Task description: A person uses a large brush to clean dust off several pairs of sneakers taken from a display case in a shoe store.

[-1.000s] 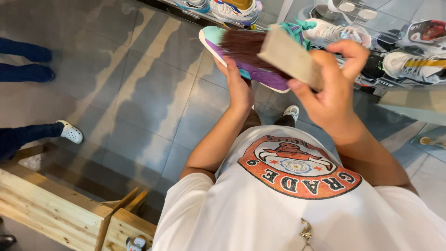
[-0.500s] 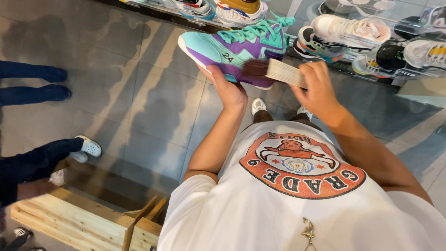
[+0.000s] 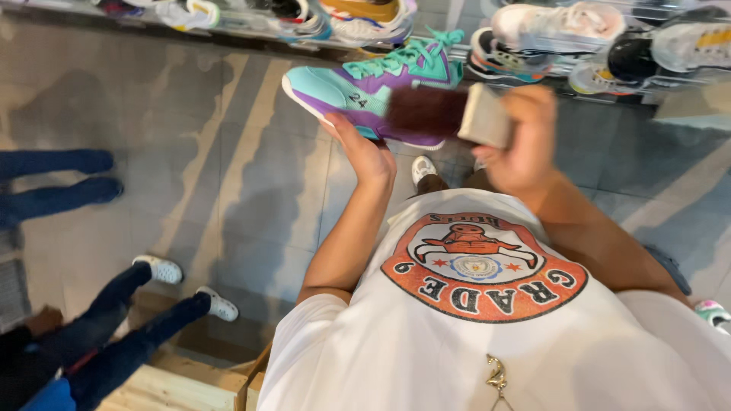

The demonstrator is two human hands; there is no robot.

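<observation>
Left grip: the left hand (image 3: 364, 148) is cupped under the teal and purple sneaker (image 3: 373, 85), palm up, fingers closed against its sole; the shoe rests on the hand, toe pointing left, laces up.

Right grip: the right hand (image 3: 521, 141) is clenched round the pale wooden block of a brush (image 3: 449, 113), whose dark bristles lie blurred against the sneaker's heel side.

Sneaker's place: held in the air above the grey tiled floor (image 3: 190, 152), in front of the person's chest and just below the shelf of shoes (image 3: 548, 38).

Around the sneaker: rows of trainers, white, black and yellow, line the shelf behind it; the person's own white shoe (image 3: 423, 167) shows on the floor beneath it.

Further off: to the left of the sneaker, another person's legs in dark jeans and white shoes (image 3: 164, 268) stretch across the floor, beside a pale wooden bench (image 3: 175, 384).

Risk: the sneaker seems only balanced on an open palm, so a hard sideways stroke of the brush could tip it off toward the floor; a wide swing could also knock the trainers on the shelf just behind.
</observation>
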